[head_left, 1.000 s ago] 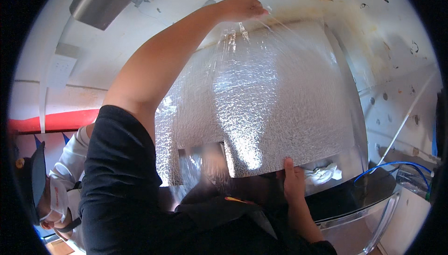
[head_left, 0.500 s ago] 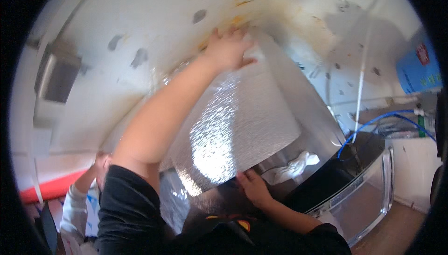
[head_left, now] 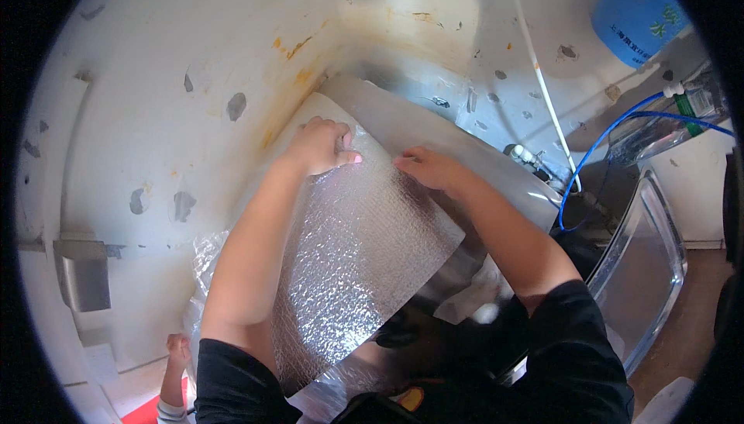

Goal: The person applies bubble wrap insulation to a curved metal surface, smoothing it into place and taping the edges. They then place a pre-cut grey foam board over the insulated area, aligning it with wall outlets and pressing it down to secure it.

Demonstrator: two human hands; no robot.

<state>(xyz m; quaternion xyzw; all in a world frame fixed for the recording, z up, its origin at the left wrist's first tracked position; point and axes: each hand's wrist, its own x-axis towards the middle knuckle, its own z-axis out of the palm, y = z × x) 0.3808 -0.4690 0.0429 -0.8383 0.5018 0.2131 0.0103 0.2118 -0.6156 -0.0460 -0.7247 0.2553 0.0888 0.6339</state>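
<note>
A silvery, textured foil sheet (head_left: 341, 277) lies slanted in front of me, its lower part shining brightly. My left hand (head_left: 319, 147) is closed at the sheet's upper left part, with fingers curled and thumb pointing right. Across from it, my right hand (head_left: 430, 170) pinches the sheet's right edge; its lower fingers are partly hidden. Beneath the foil, a smooth grey sheet (head_left: 480, 156) sticks out to the upper right. A crumpled white piece (head_left: 469, 296), perhaps cloth or paper, rests below my right forearm.
White walls (head_left: 194, 44) with dark patches meet in a corner ahead. A blue bucket-like container (head_left: 635, 21), a thin white pipe (head_left: 540, 75) and a blue hose (head_left: 612, 125) are at right, above a clear-sided bin (head_left: 643, 269). Another person's hand (head_left: 178, 346) shows at lower left.
My right hand has risen from the sheet's lower edge to its right edge. My left hand, spread flat at the top before, has come lower and left and curled. The view has shifted.
</note>
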